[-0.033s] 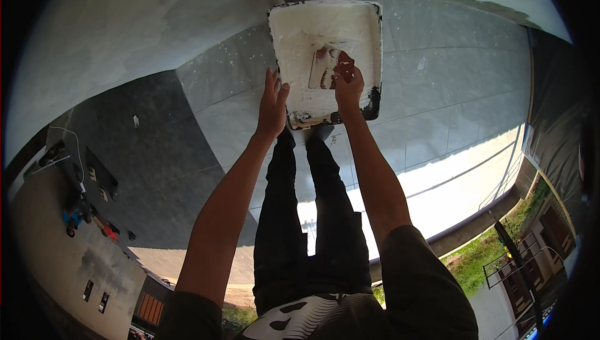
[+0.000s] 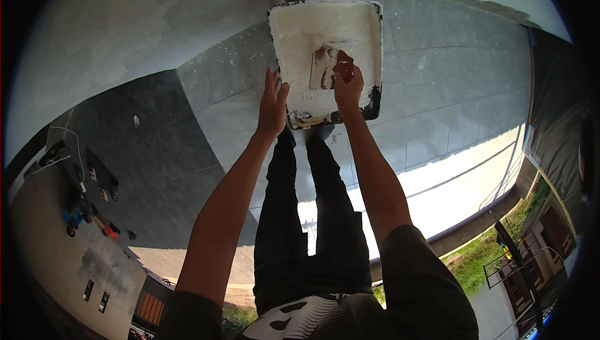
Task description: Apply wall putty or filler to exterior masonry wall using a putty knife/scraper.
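A rectangular tray (image 2: pixel 337 16) with a chipped dark rim is coated inside with white paste. My right hand (image 2: pixel 349 93) is closed on a small reddish-brown scraper (image 2: pixel 344 65), pinched over the middle of the tray. Right beside that scraper, and partly behind it, is a flat plate (image 2: pixel 319 71) smeared with the same paste; whether the two touch I cannot tell. My left hand (image 2: pixel 272 105) rests along the tray's left side with its fingers stretched out, holding nothing between them.
A paste-patched wall (image 2: pixel 206 9) rises at the far side. Grey tiled floor (image 2: pixel 450 77) with white spatters spreads around the tray. A darker floor area (image 2: pixel 144 152) lies left, with a person (image 2: pixel 72 221) in blue beyond. Dark sheeting (image 2: pixel 559 90) hangs at the right.
The reddish-brown scraper has turned slightly in my right hand and shows a fuller face. My left hand and the tray stay in place.
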